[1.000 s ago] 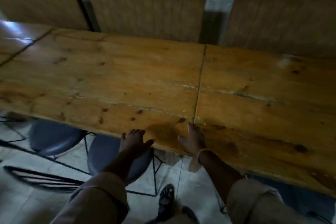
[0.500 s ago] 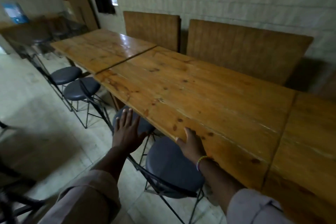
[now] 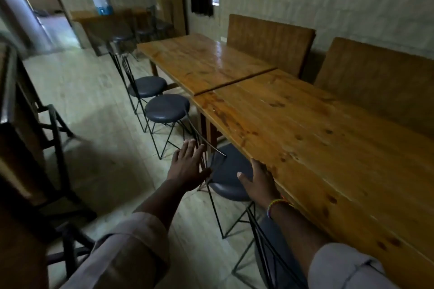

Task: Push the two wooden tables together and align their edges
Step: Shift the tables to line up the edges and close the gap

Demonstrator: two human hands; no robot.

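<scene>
Tables dominate the head view, the only one there is: the near wooden table (image 3: 317,148) runs along the right side and the far wooden table (image 3: 202,61) lies beyond it, their short ends meeting at a thin dark seam (image 3: 237,82). At that seam the tops look close to touching, yet the far one's front corner juts slightly past the near one's front edge, so by my reading the pushing is largely done and the front edges are left to line up. The right hand (image 3: 260,180), a coloured bracelet (image 3: 277,204) at its wrist, rests against the near table's front edge, fingers laid along the wood and thumb spread out over a round stool (image 3: 231,178) below; it presses rather than clasps. The left hand (image 3: 187,166) hangs open in the air, fingers spread, holding nothing, close to the wire back (image 3: 206,143) of that stool but whether it touches I cannot tell. Two more stools (image 3: 164,108) stand tucked by the far table over a pale tiled floor (image 3: 98,105)
</scene>
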